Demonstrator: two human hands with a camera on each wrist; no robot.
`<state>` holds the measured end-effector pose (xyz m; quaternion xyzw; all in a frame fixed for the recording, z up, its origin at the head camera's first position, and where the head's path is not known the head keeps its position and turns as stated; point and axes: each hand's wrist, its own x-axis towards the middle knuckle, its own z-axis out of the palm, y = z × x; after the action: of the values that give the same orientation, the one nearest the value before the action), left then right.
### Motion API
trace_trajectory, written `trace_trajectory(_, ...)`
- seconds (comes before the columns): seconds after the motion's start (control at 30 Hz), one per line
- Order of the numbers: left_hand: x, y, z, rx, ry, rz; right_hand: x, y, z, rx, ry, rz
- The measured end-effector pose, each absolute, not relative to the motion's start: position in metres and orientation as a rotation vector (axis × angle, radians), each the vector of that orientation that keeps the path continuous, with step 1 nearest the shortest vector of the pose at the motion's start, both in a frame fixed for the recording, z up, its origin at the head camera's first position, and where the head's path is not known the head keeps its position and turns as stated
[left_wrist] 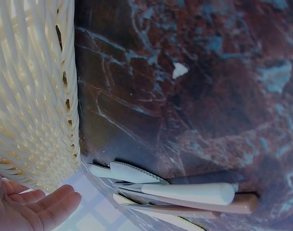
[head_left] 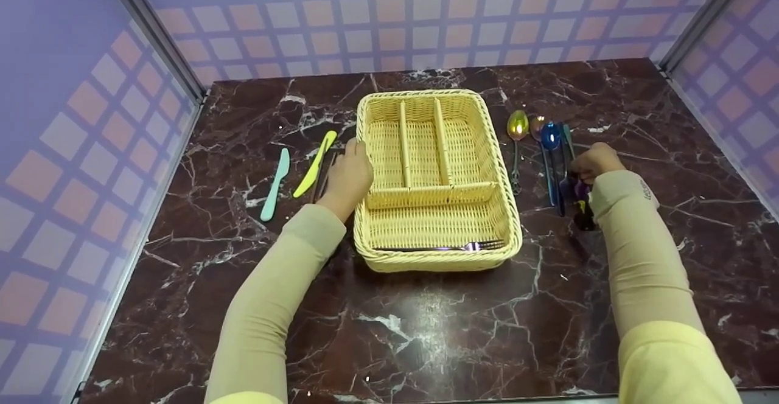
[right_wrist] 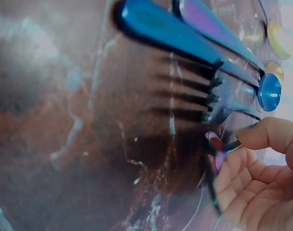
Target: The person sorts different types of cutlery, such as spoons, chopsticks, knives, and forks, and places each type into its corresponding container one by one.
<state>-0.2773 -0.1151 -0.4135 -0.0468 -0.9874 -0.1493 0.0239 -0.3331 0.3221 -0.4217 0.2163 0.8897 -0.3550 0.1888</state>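
My left hand (head_left: 348, 176) rests at the left rim of a pale woven basket (head_left: 360, 233); in the left wrist view its fingers look straight and loose beside the wicker, the thumb hidden. An iridescent purple fork (head_left: 471, 246) lies in the basket's front compartment. Right of the basket, my right hand (head_left: 599, 159) pinches a shiny purple piece of cutlery (right_wrist: 214, 154) between thumb and fingers; its kind is unclear. Close by lie a dark fork (right_wrist: 223, 103), a blue spoon (head_left: 551, 137), a gold spoon (head_left: 517, 125) and a coppery spoon (head_left: 537, 125).
Left of the basket lie a mint knife (head_left: 276, 185), a yellow knife (head_left: 316, 164) and more knives partly behind my left hand. Dividers (head_left: 433, 194) split the basket into compartments. Patterned panels (head_left: 389, 11) enclose the dark marbled table (head_left: 426, 331).
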Motion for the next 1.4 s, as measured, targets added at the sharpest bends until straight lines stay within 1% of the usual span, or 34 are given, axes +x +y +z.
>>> trace_trajectory(0.2,-0.277,-0.114,-0.416,-0.138,-3.038,-0.421,-0.338,0.326,-0.418,0.630,2.418,-1.097)
trace_trajectory(0.37,-0.277,-0.115,-0.415,-0.132,-3.040,-0.438,-0.338,0.330,-0.404,0.615,2.384,-1.208)
trace_trajectory(0.47,-0.277,-0.115,-0.414,-0.127,-3.037,-0.447,-0.337,0.336,-0.389,0.538,2.364,-1.287)
trace_trajectory(0.57,-0.277,-0.115,-0.414,-0.137,-3.032,-0.443,-0.336,0.341,-0.372,0.388,2.301,-1.361)
trace_trajectory(0.73,-0.277,-0.116,-0.412,-0.170,-3.035,-0.410,-0.335,0.333,-0.340,0.166,2.276,-1.372)
trace_trajectory(0.87,-0.277,-0.116,-0.411,-0.183,-3.042,-0.407,-0.334,0.307,-0.318,-0.057,2.414,-1.229)
trace_trajectory(1.07,-0.278,-0.117,-0.410,-0.232,-3.045,-0.376,-0.322,0.247,-0.299,-0.351,2.515,-0.995)
trace_trajectory(1.2,-0.278,-0.118,-0.408,-0.282,-3.037,-0.312,-0.308,0.208,-0.299,-0.573,2.524,-0.785)
trace_trajectory(1.4,-0.282,-0.122,-0.401,-0.351,-3.114,-0.189,-0.285,0.165,-0.313,-0.899,2.420,-0.558)
